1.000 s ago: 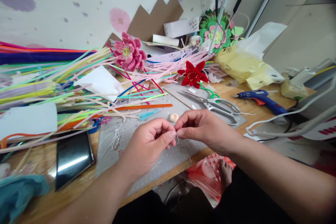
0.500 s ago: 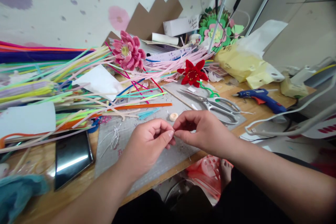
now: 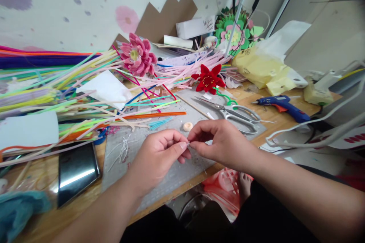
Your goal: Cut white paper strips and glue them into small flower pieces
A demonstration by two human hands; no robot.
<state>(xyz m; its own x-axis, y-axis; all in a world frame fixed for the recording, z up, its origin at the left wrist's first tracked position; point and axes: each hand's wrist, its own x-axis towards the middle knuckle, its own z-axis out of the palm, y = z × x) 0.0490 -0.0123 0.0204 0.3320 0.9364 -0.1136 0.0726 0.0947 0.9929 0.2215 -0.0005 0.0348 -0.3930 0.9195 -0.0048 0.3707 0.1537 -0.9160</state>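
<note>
Both hands (image 3: 158, 155) (image 3: 224, 140), nearly closed, pinch a thin strand (image 3: 188, 144) — less of it shows than before.

Both arms are bare: the left forearm (image 3: 105, 205) reaches up from the lower left, the right forearm (image 3: 296, 184) slants in from the lower right. The left grip (image 3: 161, 155) is pinched, thumb over index finger, with the other fingers curled beneath (partly hidden from view). The right grip (image 3: 218, 138) also pinches, index finger arched above the thumb, its fingertips right beside the left thumb's tip.
</note>
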